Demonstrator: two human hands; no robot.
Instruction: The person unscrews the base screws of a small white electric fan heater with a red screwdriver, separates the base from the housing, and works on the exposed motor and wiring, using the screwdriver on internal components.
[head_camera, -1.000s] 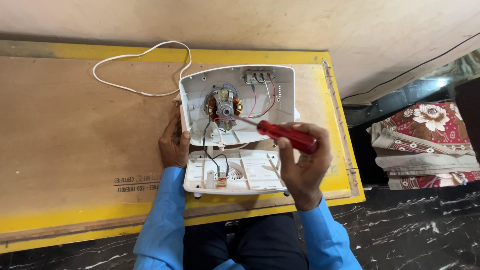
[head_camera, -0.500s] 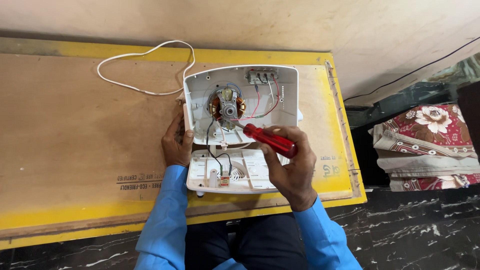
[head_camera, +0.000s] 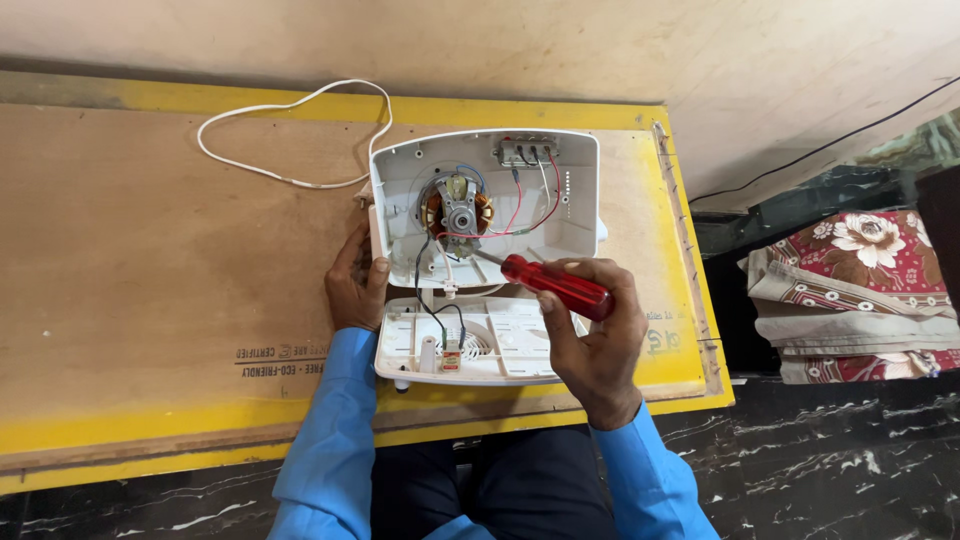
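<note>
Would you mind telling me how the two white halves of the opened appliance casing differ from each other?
The upper half holds the copper-wound motor and a terminal block with red and white wires; the lower half has no motor, mostly ribbed plastic. The left hand steadies the upper half's edge, while the right hand, gripping a red-handled screwdriver, hovers over the lower half. Both lie open-side up.

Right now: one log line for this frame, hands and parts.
left hand: steadies white casing | right hand: grips red screwdriver, tip near motor | cover: flat, in front | cord: loose on board
</note>
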